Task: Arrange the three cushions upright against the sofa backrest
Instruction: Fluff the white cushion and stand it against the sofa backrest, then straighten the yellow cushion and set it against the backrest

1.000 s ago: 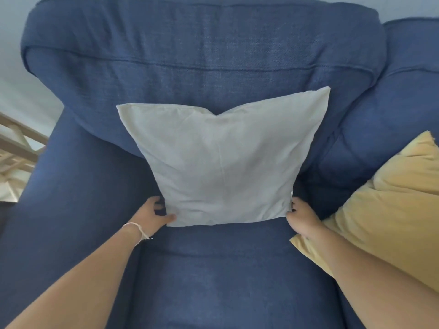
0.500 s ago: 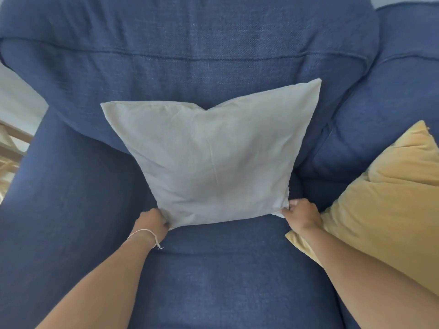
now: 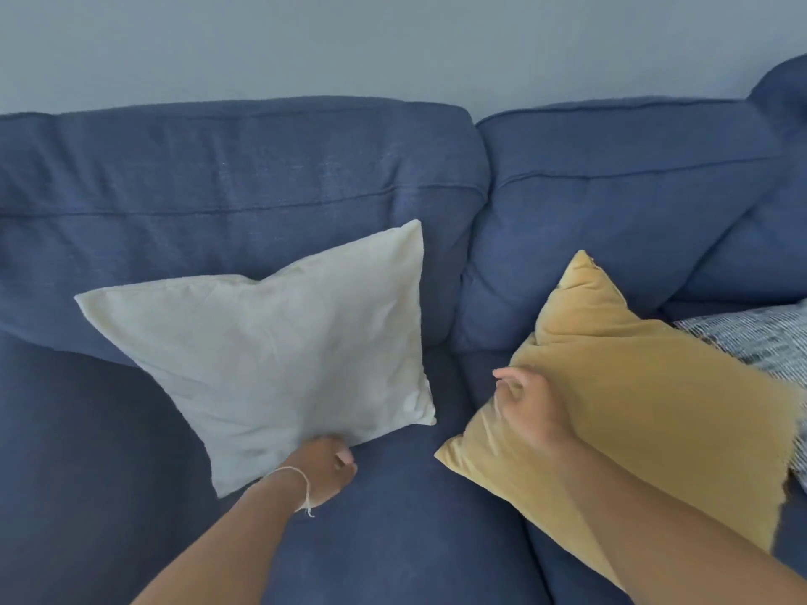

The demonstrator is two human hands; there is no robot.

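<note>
Cushion number one, the pale grey cushion [image 3: 279,355], stands propped against the left section of the sofa backrest [image 3: 244,176], leaning a touch with its right top corner poking up high. The left hand [image 3: 325,471] sits at its near bottom edge, fingers curled in under the hem; whether that grip actually pinches the fabric or just rests against it, I cannot tell from this angle. Over on the right, the right hand [image 3: 530,406] spreads loosely on the left edge of the mustard yellow cushion [image 3: 646,412], fingers half open and a bit blurred, nothing pinched yet. That yellow one lies slanted on the seat [image 3: 393,539], its far corner pointing up toward the right backrest section but its body well off upright. Peeking in at the far right edge is a blue patterned cushion [image 3: 760,338], lying low behind the yellow one.

So by my reading, the grey one looks as good as placed, and the yellow one is the step now in hand. The next move calls for a firm grip on its left edge, ideally with the left hand coming over to take another side, then a lift and swing so it stands against the backrest beside the grey. The patterned one is left for last.
</note>
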